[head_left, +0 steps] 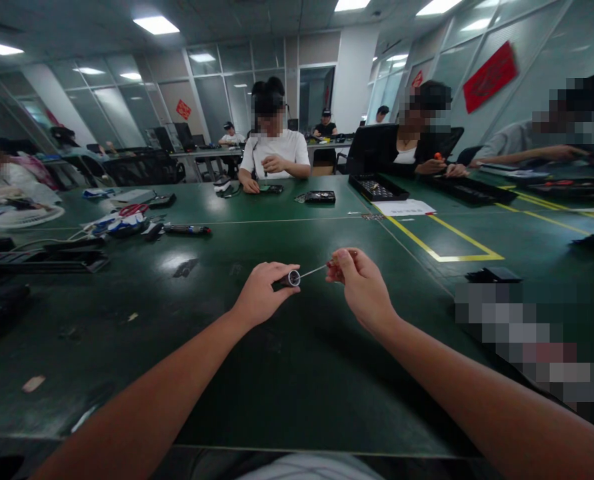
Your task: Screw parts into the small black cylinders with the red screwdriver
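Observation:
Above the green table, my left hand (261, 293) is closed around a small dark cylinder (291, 279) with a pale ring at its open end, which faces right. My right hand (361, 285) pinches a thin screwdriver (313, 271); its reddish handle is mostly covered by my fingers. The metal shaft points left, and its tip reaches the ringed end of the cylinder. Whether the tip touches a screw inside is too small to tell.
A green table (277, 360) spreads beneath my hands. Pens and tools (187, 229) lie left, near red scissors (134, 209). A black parts tray (378, 187) stands beyond, beside yellow tape (469, 258). Across the table a person (277, 157) works; others sit right.

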Demonstrator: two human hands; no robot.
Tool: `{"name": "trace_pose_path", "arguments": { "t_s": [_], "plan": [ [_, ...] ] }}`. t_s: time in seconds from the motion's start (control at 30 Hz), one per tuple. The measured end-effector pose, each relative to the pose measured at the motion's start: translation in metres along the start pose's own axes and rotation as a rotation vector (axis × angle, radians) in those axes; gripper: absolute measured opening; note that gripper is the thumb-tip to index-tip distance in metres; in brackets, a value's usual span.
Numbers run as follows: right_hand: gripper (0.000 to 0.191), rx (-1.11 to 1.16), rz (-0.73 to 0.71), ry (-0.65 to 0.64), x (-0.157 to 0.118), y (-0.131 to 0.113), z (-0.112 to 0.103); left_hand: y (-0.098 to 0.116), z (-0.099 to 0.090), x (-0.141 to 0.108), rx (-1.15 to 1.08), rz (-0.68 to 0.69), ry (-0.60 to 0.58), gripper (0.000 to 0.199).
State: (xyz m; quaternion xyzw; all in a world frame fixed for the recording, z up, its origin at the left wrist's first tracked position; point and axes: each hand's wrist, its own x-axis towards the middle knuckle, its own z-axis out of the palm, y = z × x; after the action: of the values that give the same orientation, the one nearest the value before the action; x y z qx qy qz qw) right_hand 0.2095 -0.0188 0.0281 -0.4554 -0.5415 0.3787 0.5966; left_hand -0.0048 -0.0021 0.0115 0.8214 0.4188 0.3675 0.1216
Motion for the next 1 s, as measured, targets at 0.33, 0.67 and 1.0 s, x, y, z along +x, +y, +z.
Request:
{"name": "trace_pose_path", "arguments": {
  "t_s": [0.33,0.67,1.0],
  "plan": [
    [0.027,-0.126,-0.133,-0.035,-0.008,-0.008,0.0,-0.001,0.0,-0.001,0.01,-0.027,0.007,0.046],
    [0.024,-0.167,-0.16,-0.101,-0.011,-0.009,-0.001,0.003,-0.004,0.0,0.029,-0.065,0.014,0.044],
    [0.04,-0.257,-0.191,-0.055,-0.014,-0.013,-0.001,-0.001,0.0,-0.001,0.008,-0.031,-0.007,0.046]
  ]
}}
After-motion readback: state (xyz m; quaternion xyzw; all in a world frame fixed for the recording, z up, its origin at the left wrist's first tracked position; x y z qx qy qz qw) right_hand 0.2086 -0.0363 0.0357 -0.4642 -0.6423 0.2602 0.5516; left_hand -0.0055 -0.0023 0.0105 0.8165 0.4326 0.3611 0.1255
